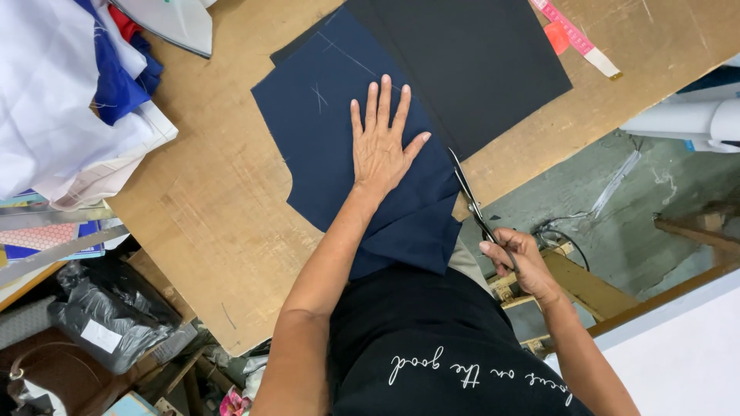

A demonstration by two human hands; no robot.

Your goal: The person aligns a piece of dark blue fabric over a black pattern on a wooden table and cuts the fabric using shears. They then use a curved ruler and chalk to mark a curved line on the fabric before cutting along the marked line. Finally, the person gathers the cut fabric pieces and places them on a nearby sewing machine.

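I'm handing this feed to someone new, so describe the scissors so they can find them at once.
Start at the brown worktable and follow its near edge to the navy fabric pressed flat under the left hand. Just off that fabric's right edge lie the scissors, gripped by the right hand. They are the only slim metal blades there, pointing along the seam where navy meets the black cloth.

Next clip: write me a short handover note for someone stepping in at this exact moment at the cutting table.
Left hand: flat, fingers spread, pressing the navy fabric onto the wooden table.
Right hand: gripping scissors, blades at the fabric's right edge.
Black fabric lies partly under the navy piece; measuring tape at the far edge.
Done: chalk lines marked; how far the cut has run cannot be told.
Left: likely cutting along the marks.
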